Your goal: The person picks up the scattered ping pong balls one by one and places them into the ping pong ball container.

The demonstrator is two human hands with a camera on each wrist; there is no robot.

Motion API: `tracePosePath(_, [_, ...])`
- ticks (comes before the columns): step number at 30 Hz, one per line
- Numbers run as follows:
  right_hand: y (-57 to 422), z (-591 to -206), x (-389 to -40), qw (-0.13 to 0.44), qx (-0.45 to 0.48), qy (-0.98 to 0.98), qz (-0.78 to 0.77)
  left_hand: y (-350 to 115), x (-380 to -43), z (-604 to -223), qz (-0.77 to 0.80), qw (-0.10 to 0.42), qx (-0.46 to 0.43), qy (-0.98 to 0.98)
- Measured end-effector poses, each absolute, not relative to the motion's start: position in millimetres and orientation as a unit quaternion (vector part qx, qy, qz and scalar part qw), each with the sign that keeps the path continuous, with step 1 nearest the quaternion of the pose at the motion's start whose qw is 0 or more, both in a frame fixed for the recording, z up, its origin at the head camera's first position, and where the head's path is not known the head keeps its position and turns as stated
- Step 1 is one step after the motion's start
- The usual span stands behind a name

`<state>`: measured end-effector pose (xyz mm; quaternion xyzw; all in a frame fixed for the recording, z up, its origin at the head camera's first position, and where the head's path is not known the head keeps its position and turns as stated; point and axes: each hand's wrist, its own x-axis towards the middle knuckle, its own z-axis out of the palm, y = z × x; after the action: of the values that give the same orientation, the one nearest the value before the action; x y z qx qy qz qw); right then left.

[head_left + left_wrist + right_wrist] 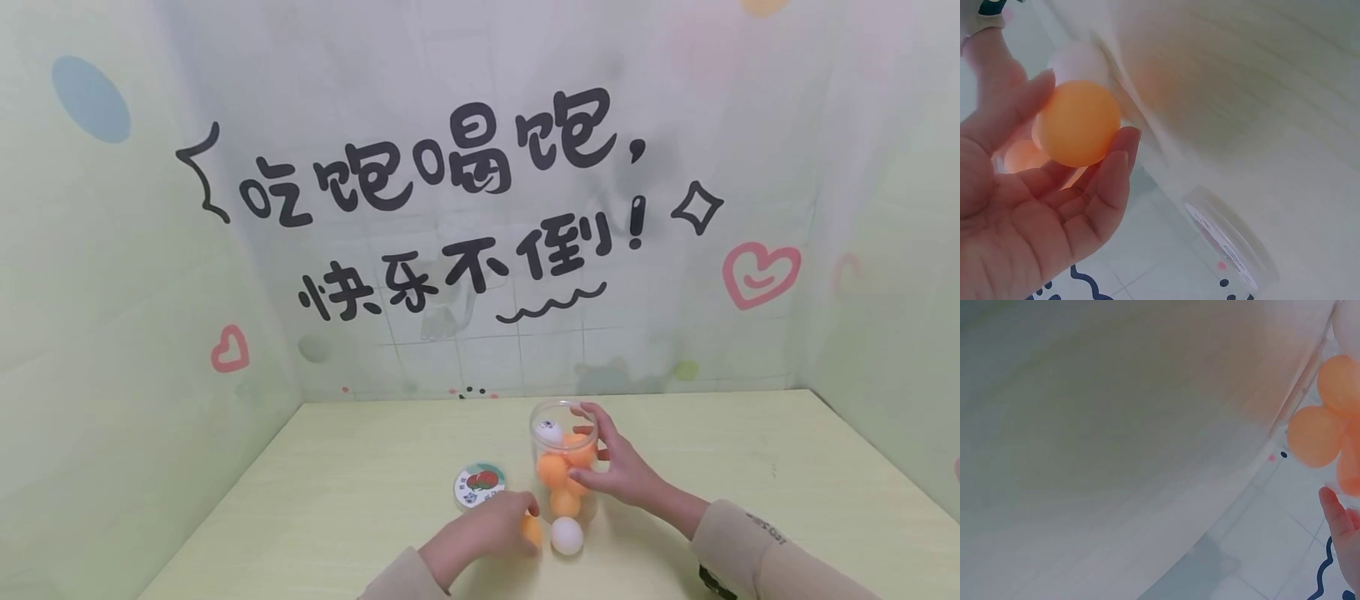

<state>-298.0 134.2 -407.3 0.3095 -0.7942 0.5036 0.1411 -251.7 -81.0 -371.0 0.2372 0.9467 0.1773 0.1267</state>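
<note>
In the head view, my left hand (489, 527) pinches an orange ping-pong ball (532, 531) just above the table. The left wrist view shows that ball (1079, 124) between thumb and fingertips. My right hand (628, 468) holds the right side of a clear plastic jar (535, 446), thumb in front and fingers behind. The jar stands upright, its top uncovered, with several orange balls (552, 471) and a white ball with a dark print (549, 430) inside. Directly in front of it, a plain white ball (567, 536) lies on the table.
A round lid (480, 485) with a red fruit picture lies flat left of the jar, behind the left hand. The pale wooden table (360, 467) ends at a printed curtain (480, 358), which also encloses both sides.
</note>
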Motion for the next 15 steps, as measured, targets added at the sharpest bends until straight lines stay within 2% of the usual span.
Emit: tracePosePath(15, [133.8,-407.9,-298.3,0.138,0.303,-0.797,0.504,-88.9,-259.7,-360.1,0.22,0.089,0.221,0.946])
